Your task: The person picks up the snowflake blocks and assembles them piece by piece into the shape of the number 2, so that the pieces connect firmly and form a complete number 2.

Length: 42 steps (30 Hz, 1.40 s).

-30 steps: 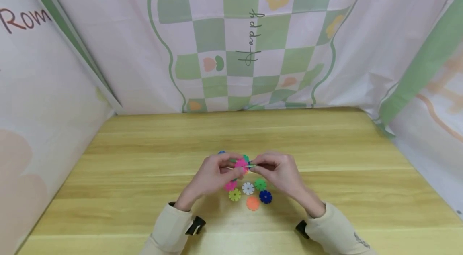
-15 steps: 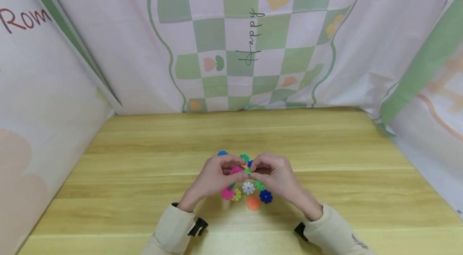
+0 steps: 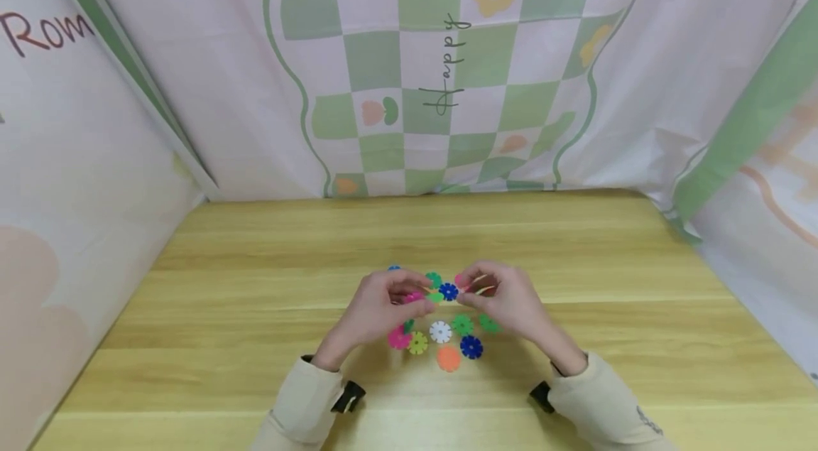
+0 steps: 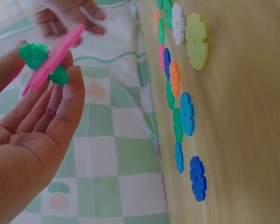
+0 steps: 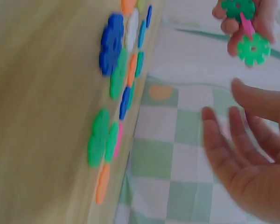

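My left hand (image 3: pixel 386 305) pinches a joined piece of notched plastic snowflake discs above the table. In the left wrist view, a pink disc (image 4: pixel 53 58) slots across dark green discs (image 4: pixel 35 55) between the thumb and fingers. The right wrist view shows a bright green disc (image 5: pixel 253 49) at the piece's free end. Apart from it, my right hand (image 3: pixel 508 295) holds nothing, its fingers and thumb spread in the right wrist view. A pink disc (image 3: pixel 400 338) with a dark green one across it shows below my left hand.
Loose discs lie about the hands on the wooden table (image 3: pixel 287 245): white (image 3: pixel 440 332), yellow (image 3: pixel 418 343), orange (image 3: pixel 449 359), dark blue (image 3: pixel 471 347), green (image 3: pixel 462 324) and others partly behind the hands. Patterned curtains (image 3: pixel 428 67) stand at the back and sides.
My right fingers were at the green disc on the held piece; they have come off it and moved right. My left hand still holds the piece, nearly in place. More loose discs now show.
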Each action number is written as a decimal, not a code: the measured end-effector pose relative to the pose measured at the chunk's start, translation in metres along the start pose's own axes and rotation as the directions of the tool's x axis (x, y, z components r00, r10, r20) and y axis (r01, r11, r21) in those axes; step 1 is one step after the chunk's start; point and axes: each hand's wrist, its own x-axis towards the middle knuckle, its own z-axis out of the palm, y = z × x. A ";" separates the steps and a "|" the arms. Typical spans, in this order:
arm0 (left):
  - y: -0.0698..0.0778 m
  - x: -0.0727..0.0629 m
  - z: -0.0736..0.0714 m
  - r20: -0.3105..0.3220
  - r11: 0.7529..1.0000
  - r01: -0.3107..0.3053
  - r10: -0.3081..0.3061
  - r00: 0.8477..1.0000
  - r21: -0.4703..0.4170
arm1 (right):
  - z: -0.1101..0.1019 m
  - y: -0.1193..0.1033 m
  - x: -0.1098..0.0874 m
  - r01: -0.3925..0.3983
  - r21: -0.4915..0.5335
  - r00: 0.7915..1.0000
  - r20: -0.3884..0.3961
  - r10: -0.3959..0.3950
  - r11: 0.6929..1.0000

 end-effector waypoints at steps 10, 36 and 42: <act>0.000 -0.001 -0.004 -0.015 0.999 0.026 -0.025 1.000 0.023 | -0.014 0.013 -0.001 -0.274 -0.319 0.915 0.205 0.348 0.908; 0.005 -0.001 -0.004 0.019 0.999 -0.032 0.032 0.999 0.016 | -0.014 0.020 -0.002 -0.284 -0.324 0.878 0.291 0.380 0.902; 0.004 -0.001 -0.003 0.016 0.999 -0.028 0.028 0.999 0.015 | -0.014 0.018 0.001 -0.179 -0.189 0.932 0.283 0.228 0.966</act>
